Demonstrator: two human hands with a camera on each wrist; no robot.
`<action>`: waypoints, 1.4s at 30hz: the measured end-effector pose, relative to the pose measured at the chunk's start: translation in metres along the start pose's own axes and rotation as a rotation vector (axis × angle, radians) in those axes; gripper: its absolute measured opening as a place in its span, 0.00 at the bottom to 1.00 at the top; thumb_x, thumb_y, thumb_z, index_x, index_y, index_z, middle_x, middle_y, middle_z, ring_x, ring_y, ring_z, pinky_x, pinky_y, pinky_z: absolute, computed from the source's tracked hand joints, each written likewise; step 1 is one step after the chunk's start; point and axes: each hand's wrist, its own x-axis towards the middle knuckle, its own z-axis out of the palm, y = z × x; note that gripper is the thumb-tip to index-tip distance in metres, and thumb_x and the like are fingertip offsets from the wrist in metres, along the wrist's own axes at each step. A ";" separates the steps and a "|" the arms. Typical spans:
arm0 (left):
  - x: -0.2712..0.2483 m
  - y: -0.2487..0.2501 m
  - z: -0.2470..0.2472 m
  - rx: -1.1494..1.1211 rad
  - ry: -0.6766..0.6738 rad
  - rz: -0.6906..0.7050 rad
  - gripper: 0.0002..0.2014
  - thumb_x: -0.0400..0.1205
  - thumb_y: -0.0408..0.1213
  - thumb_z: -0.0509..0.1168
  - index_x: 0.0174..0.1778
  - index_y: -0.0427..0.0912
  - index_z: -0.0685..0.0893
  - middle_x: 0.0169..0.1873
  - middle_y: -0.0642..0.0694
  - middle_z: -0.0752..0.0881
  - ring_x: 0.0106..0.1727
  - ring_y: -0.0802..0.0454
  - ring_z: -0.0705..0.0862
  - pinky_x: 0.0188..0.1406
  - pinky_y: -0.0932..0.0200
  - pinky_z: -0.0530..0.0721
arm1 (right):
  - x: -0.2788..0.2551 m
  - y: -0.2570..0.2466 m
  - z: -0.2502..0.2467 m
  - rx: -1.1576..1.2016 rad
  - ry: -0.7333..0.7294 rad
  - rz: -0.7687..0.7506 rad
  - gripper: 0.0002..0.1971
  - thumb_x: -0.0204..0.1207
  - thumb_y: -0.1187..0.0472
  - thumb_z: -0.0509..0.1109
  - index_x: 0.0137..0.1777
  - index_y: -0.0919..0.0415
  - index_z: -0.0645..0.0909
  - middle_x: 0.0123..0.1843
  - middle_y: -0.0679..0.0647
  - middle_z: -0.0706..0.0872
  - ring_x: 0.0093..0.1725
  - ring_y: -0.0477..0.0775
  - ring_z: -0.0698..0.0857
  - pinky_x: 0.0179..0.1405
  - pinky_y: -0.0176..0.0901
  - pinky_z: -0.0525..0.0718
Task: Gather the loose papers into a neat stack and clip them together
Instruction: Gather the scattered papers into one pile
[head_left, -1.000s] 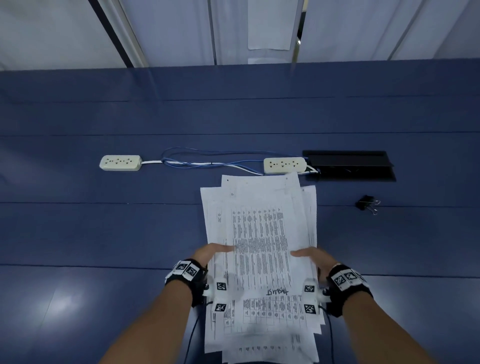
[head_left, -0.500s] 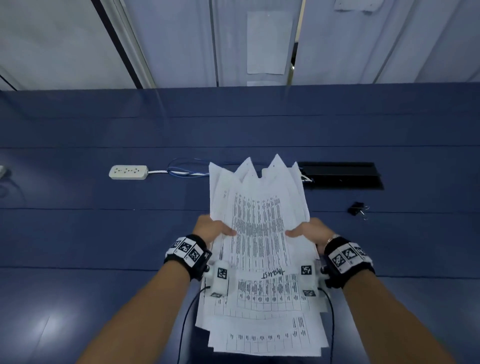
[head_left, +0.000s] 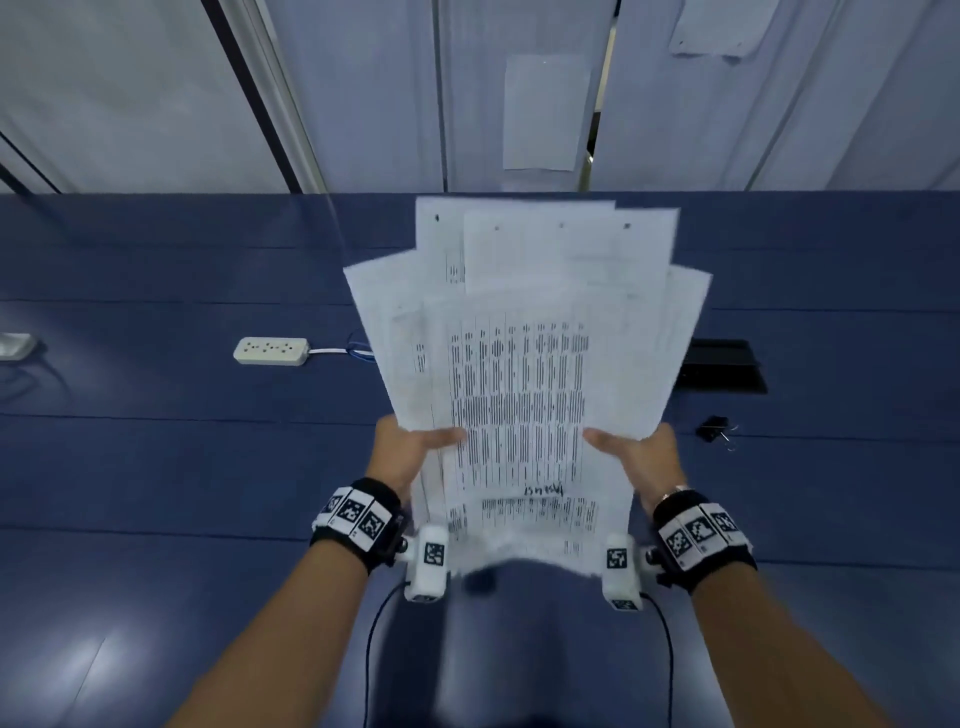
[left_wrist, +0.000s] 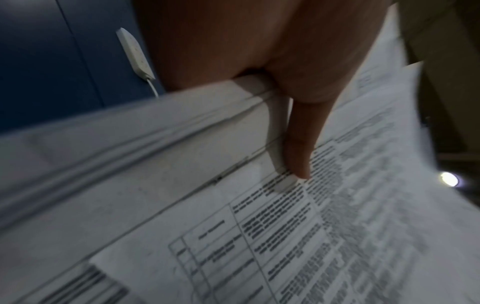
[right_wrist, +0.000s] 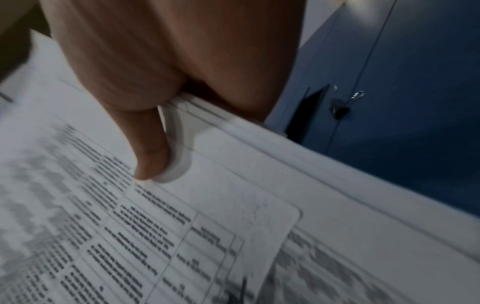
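Observation:
A fanned bundle of printed papers (head_left: 524, 364) is held up off the blue table, tilted towards upright, its sheets uneven at the top. My left hand (head_left: 410, 452) grips its left edge, thumb on the front sheet (left_wrist: 298, 156). My right hand (head_left: 639, 457) grips the right edge the same way, thumb on the print (right_wrist: 150, 156). The fingers behind the sheets are hidden. A black binder clip (head_left: 717, 428) lies on the table to the right of my right hand, also seen in the right wrist view (right_wrist: 340, 107).
A white power strip (head_left: 270, 351) with its cord lies on the blue table (head_left: 156, 467) to the left of the papers. A black cable box (head_left: 727, 364) is set in the table behind the papers' right edge. A pale wall stands beyond the table.
Both hands have lifted the papers from lying flat on the table and tilted them up. The second power strip is now hidden behind the sheets.

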 end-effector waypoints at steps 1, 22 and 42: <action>0.002 0.008 0.001 -0.044 -0.001 0.044 0.25 0.63 0.27 0.85 0.55 0.40 0.89 0.51 0.47 0.94 0.58 0.49 0.91 0.67 0.46 0.82 | -0.001 -0.009 0.002 0.049 0.045 -0.065 0.19 0.62 0.69 0.86 0.51 0.57 0.87 0.47 0.50 0.93 0.50 0.51 0.92 0.50 0.46 0.89; 0.021 -0.003 -0.002 -0.011 -0.102 0.193 0.24 0.68 0.17 0.78 0.60 0.32 0.87 0.54 0.42 0.93 0.56 0.47 0.91 0.54 0.50 0.91 | 0.001 -0.006 -0.004 0.166 0.035 -0.190 0.18 0.64 0.78 0.81 0.50 0.58 0.88 0.48 0.52 0.95 0.48 0.52 0.92 0.48 0.48 0.91; 0.019 -0.018 -0.004 0.091 -0.162 0.113 0.21 0.68 0.20 0.79 0.53 0.44 0.91 0.50 0.51 0.94 0.56 0.55 0.91 0.65 0.48 0.85 | 0.001 0.010 -0.006 0.101 -0.011 -0.070 0.18 0.64 0.77 0.81 0.49 0.58 0.87 0.46 0.52 0.95 0.49 0.56 0.92 0.54 0.56 0.88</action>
